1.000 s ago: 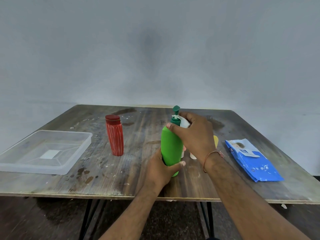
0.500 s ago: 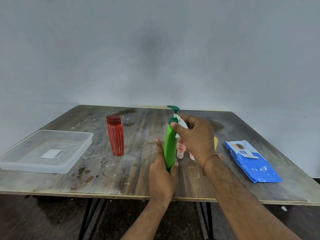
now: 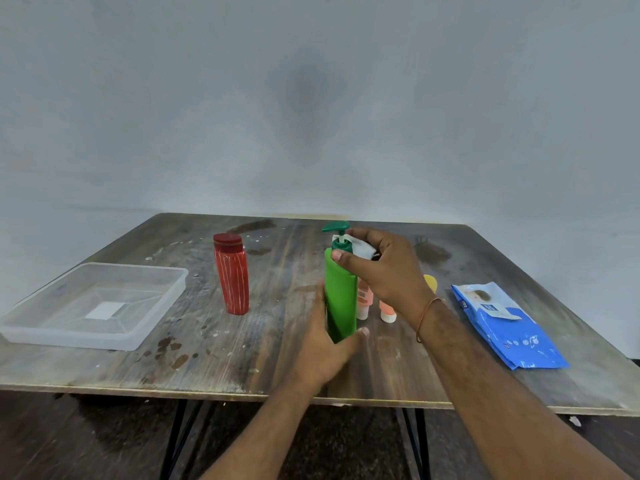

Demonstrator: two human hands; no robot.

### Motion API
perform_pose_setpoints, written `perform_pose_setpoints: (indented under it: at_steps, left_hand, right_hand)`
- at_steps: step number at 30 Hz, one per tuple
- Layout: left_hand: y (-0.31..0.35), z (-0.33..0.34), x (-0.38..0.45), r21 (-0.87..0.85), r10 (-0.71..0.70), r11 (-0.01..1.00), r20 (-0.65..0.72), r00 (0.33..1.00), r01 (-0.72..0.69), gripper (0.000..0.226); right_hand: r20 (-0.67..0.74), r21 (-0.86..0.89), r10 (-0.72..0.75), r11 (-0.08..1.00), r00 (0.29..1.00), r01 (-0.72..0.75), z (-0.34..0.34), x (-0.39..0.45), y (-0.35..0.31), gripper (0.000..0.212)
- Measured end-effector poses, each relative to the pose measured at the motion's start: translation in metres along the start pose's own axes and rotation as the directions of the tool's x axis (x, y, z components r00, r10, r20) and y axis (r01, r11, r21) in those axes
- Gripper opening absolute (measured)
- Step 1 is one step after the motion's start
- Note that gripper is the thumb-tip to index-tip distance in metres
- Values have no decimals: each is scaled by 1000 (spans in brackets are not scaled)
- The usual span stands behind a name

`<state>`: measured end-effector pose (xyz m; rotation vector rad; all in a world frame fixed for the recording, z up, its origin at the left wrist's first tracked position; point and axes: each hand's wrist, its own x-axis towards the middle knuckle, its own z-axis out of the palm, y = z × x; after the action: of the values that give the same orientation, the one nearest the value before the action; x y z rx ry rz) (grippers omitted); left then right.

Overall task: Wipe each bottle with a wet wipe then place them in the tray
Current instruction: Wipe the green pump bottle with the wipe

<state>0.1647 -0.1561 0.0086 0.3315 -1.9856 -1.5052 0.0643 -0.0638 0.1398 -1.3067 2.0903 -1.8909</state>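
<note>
A green pump bottle [image 3: 341, 296] stands upright near the middle of the wooden table [image 3: 242, 358]. My left hand [image 3: 323, 344] grips its lower body. My right hand [image 3: 384, 268] pinches a white wet wipe [image 3: 362, 249] against the bottle's neck, just under the dark green pump head. A red bottle [image 3: 232, 273] stands to the left. Two small orange tubes [image 3: 363, 301] stand behind the green bottle, partly hidden by my right hand. A clear plastic tray [image 3: 93, 306] sits empty at the table's left edge.
A blue pack of wet wipes [image 3: 505, 323] lies at the right side of the table. A yellow object [image 3: 430, 283] peeks out behind my right wrist. A plain grey wall rises behind the table.
The green bottle has been turned in my left hand, so its pump nozzle now points left. My right hand has shifted the wipe around the neck.
</note>
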Motion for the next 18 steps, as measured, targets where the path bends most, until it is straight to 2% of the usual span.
perform_pose_setpoints:
  at_steps: [3,6,12,18]
  left_hand:
    - [-6,-15,13,38,-34,999,26,999,33,81]
    - [-6,-14,19,91,-42,995,-44,998,46,65]
    - [-13,-7,21,173,-35,984,-81,996,49,66]
    - [-21,-1,24,180,-21,983,-130,991,44,66]
  right_hand:
    - [-3,-1,12,1000,1000,-12,-7,4,4,34]
    - [-38,25,17,1000,999,-16,-13,8,7,29]
    - [-51,43,-37,998,998,39,-13,0,7,26]
    - [-173,-76,-30,997,984,17,-2,-6,4,23]
